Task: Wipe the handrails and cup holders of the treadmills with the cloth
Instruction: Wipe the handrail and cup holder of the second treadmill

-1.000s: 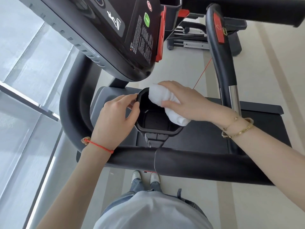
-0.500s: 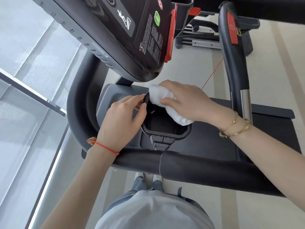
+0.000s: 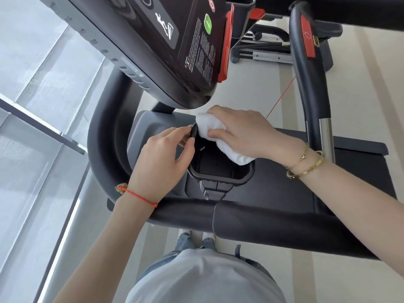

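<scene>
At the centre of the frame the left hand (image 3: 161, 160) pinches the left rim of the black cup holder (image 3: 218, 169) to steady it, while the right hand (image 3: 242, 132) grips the white cloth (image 3: 216, 136) against its upper-right rim. The cup-holder step looks under way. Next, the cloth likely needs working around the rim and down inside.

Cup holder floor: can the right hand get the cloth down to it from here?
Probably yes. The cup holder is open on top, its floor bare, and the right hand already holds the cloth over its far rim. The left hand grips only the left rim.
</scene>
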`<action>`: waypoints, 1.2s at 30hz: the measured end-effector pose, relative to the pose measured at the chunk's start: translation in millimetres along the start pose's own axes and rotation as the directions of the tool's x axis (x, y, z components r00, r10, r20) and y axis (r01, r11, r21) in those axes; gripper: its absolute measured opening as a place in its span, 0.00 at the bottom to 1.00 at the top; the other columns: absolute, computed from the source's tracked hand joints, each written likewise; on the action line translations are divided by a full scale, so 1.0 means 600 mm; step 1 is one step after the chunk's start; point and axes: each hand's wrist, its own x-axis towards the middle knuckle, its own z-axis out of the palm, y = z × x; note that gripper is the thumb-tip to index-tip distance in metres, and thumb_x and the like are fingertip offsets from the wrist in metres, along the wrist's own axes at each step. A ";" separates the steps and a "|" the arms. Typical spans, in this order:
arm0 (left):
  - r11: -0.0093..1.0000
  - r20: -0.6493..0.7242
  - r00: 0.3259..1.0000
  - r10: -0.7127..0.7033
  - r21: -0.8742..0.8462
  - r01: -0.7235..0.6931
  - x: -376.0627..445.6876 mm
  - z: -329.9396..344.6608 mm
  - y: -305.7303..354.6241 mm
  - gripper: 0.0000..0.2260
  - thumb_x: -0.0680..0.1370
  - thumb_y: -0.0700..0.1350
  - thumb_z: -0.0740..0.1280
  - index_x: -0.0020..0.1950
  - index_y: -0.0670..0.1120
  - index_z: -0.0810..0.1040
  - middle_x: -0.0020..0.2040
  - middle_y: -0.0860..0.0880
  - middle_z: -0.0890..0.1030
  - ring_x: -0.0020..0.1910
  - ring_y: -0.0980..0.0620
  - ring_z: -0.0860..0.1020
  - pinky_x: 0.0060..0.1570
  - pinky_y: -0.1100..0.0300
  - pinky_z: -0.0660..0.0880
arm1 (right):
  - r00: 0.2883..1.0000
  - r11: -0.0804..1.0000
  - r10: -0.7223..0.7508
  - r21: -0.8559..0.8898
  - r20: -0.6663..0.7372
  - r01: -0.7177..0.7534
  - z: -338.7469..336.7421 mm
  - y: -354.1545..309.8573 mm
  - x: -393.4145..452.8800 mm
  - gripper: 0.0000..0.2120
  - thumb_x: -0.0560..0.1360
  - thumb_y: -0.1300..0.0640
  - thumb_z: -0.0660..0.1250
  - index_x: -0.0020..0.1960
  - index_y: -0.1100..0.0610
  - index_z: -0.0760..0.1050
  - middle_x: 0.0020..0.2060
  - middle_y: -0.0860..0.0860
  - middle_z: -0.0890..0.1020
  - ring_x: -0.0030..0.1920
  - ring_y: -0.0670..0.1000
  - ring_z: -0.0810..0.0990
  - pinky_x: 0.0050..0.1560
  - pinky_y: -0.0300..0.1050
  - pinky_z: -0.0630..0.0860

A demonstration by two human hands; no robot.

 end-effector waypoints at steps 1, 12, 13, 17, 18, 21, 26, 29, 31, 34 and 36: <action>1.000 0.001 1.000 -0.003 0.004 0.003 0.000 0.000 0.000 0.13 0.79 0.43 0.66 0.63 0.44 0.80 0.45 0.59 0.77 0.44 0.63 0.73 0.50 0.76 0.69 | 1.000 1.000 0.025 0.017 -0.015 -0.025 0.002 0.005 -0.008 0.17 0.80 0.44 0.57 0.66 0.50 0.66 0.56 0.48 0.78 0.48 0.56 0.76 0.43 0.48 0.63; 1.000 0.004 1.000 -0.023 -0.010 0.023 0.001 -0.002 -0.002 0.13 0.80 0.44 0.66 0.63 0.44 0.80 0.46 0.54 0.82 0.43 0.60 0.76 0.50 0.67 0.73 | 0.990 0.930 0.110 0.340 0.094 -0.136 -0.009 0.023 -0.011 0.20 0.76 0.51 0.68 0.66 0.49 0.70 0.54 0.47 0.78 0.54 0.52 0.75 0.49 0.46 0.66; 1.000 0.008 1.000 -0.022 -0.008 0.022 0.000 -0.002 -0.001 0.13 0.80 0.44 0.66 0.63 0.43 0.80 0.46 0.53 0.82 0.43 0.60 0.76 0.51 0.68 0.73 | 0.988 0.930 0.088 0.345 0.124 -0.126 -0.013 0.021 -0.002 0.19 0.75 0.52 0.69 0.64 0.49 0.71 0.52 0.47 0.78 0.53 0.52 0.75 0.48 0.45 0.66; 1.000 0.016 1.000 -0.026 -0.009 0.026 -0.001 -0.002 -0.001 0.13 0.80 0.44 0.65 0.63 0.43 0.80 0.47 0.52 0.82 0.43 0.60 0.76 0.51 0.66 0.74 | 0.978 0.879 0.200 0.432 0.057 -0.205 -0.003 0.016 -0.027 0.17 0.76 0.50 0.68 0.63 0.49 0.72 0.49 0.47 0.79 0.51 0.52 0.75 0.49 0.47 0.71; 1.000 0.015 0.999 -0.029 -0.007 0.029 -0.002 -0.002 0.000 0.13 0.80 0.44 0.65 0.63 0.43 0.80 0.47 0.52 0.83 0.43 0.60 0.76 0.51 0.65 0.74 | 0.965 0.857 0.260 0.455 0.024 -0.242 0.003 0.014 -0.042 0.18 0.76 0.50 0.67 0.65 0.48 0.70 0.48 0.45 0.78 0.49 0.51 0.75 0.47 0.45 0.71; 0.999 0.016 1.000 -0.019 0.030 0.018 -0.002 -0.004 0.002 0.14 0.80 0.44 0.64 0.64 0.44 0.79 0.50 0.50 0.83 0.45 0.59 0.77 0.50 0.66 0.73 | 0.923 0.786 0.385 0.520 0.010 -0.334 0.026 0.004 -0.083 0.26 0.78 0.50 0.65 0.72 0.48 0.58 0.52 0.44 0.72 0.49 0.48 0.71 0.40 0.37 0.65; 0.999 0.056 0.998 0.015 0.033 -0.017 -0.004 -0.006 0.004 0.18 0.80 0.47 0.65 0.70 0.47 0.73 0.57 0.51 0.80 0.54 0.53 0.78 0.52 0.67 0.70 | 0.907 0.728 0.419 0.581 0.040 -0.363 0.037 -0.012 -0.096 0.32 0.80 0.52 0.63 0.76 0.52 0.49 0.69 0.51 0.64 0.56 0.50 0.68 0.46 0.40 0.65; 0.998 0.115 0.992 0.055 0.027 -0.058 -0.005 -0.004 -0.003 0.22 0.80 0.49 0.65 0.73 0.47 0.70 0.62 0.51 0.78 0.59 0.53 0.76 0.57 0.75 0.63 | 0.928 0.794 0.369 0.504 0.042 -0.339 0.007 -0.003 -0.061 0.24 0.80 0.52 0.63 0.73 0.54 0.61 0.60 0.51 0.71 0.54 0.50 0.70 0.43 0.40 0.64; 0.997 0.137 0.988 0.070 0.007 -0.072 -0.004 -0.003 -0.009 0.23 0.79 0.50 0.65 0.74 0.47 0.69 0.63 0.50 0.77 0.61 0.53 0.75 0.60 0.74 0.64 | 0.939 0.796 0.337 0.513 0.066 -0.321 -0.006 0.001 -0.054 0.20 0.80 0.51 0.62 0.71 0.52 0.65 0.54 0.49 0.73 0.53 0.50 0.71 0.41 0.36 0.65; 0.996 0.189 0.978 0.091 -0.028 -0.088 -0.001 -0.004 -0.018 0.25 0.79 0.53 0.62 0.76 0.48 0.66 0.66 0.52 0.74 0.63 0.54 0.74 0.63 0.61 0.71 | 0.919 0.717 0.381 0.594 0.105 -0.365 0.001 -0.012 -0.084 0.23 0.81 0.51 0.60 0.73 0.52 0.58 0.59 0.49 0.70 0.55 0.51 0.71 0.46 0.41 0.67; 0.994 0.221 0.969 0.110 -0.029 -0.106 0.001 -0.006 -0.027 0.26 0.79 0.55 0.61 0.77 0.50 0.64 0.67 0.53 0.74 0.64 0.55 0.73 0.64 0.61 0.70 | 0.908 0.678 0.405 0.629 0.111 -0.380 0.019 -0.029 -0.115 0.28 0.81 0.53 0.60 0.76 0.52 0.49 0.67 0.50 0.65 0.60 0.53 0.71 0.55 0.46 0.69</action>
